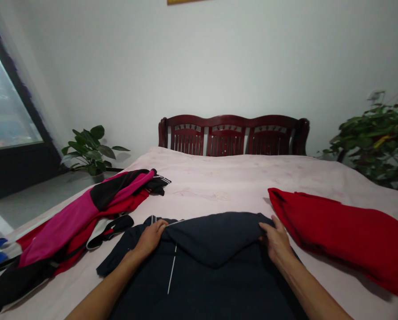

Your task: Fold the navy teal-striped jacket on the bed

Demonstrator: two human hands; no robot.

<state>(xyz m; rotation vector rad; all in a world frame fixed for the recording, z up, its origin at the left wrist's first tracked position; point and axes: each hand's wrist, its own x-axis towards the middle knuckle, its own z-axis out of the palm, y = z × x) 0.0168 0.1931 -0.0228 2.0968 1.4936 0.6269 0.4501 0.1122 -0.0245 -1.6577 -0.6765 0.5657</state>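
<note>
A dark navy garment with thin white piping lies spread on the bed in front of me. Its far part is folded over toward me, making a drooping flap. My left hand pinches the garment at the flap's left end, beside the white piping. At the right end of the same fold, my right hand grips the cloth between thumb and fingers. A sleeve-like piece of the navy cloth sticks out to the left, under my left forearm. The garment's near end runs out of view.
A folded red garment lies to the right. On the left is a heap of pink, black and red clothes. The pale pink bedsheet reaches to a dark wooden headboard. Potted plants stand at both sides.
</note>
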